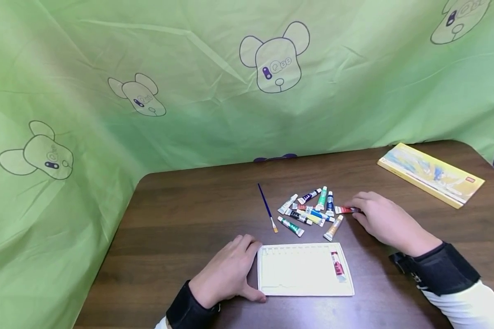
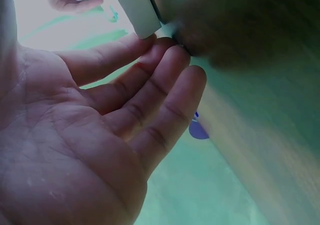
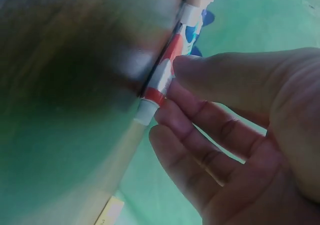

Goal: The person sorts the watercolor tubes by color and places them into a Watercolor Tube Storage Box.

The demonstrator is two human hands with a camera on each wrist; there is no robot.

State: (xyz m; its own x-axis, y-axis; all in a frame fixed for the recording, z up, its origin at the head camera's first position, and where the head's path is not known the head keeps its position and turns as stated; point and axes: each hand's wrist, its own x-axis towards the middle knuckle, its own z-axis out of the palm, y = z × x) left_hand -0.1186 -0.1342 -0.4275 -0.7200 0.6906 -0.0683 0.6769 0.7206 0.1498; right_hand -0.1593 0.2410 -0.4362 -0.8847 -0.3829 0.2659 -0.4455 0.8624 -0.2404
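Observation:
My left hand (image 1: 231,270) rests at the left end of a shallow white plastic tray (image 1: 296,269), thumb by its near corner and fingertips by its far corner. In the left wrist view, a fingertip (image 2: 145,40) touches the tray's edge (image 2: 137,15). A dark red paint tube (image 1: 337,265) lies inside the tray at its right end. On the table, my right hand (image 1: 384,221) pinches a red paint tube (image 1: 346,210) between thumb and fingers. The right wrist view shows this tube (image 3: 162,75) with its white cap end towards the camera.
Beyond the tray lies a loose cluster of paint tubes in several colours, among them a green tube (image 1: 290,226) and a gold tube (image 1: 333,228). A blue-handled paintbrush (image 1: 267,207) is left of them. A flat yellow box (image 1: 430,174) sits at the back right.

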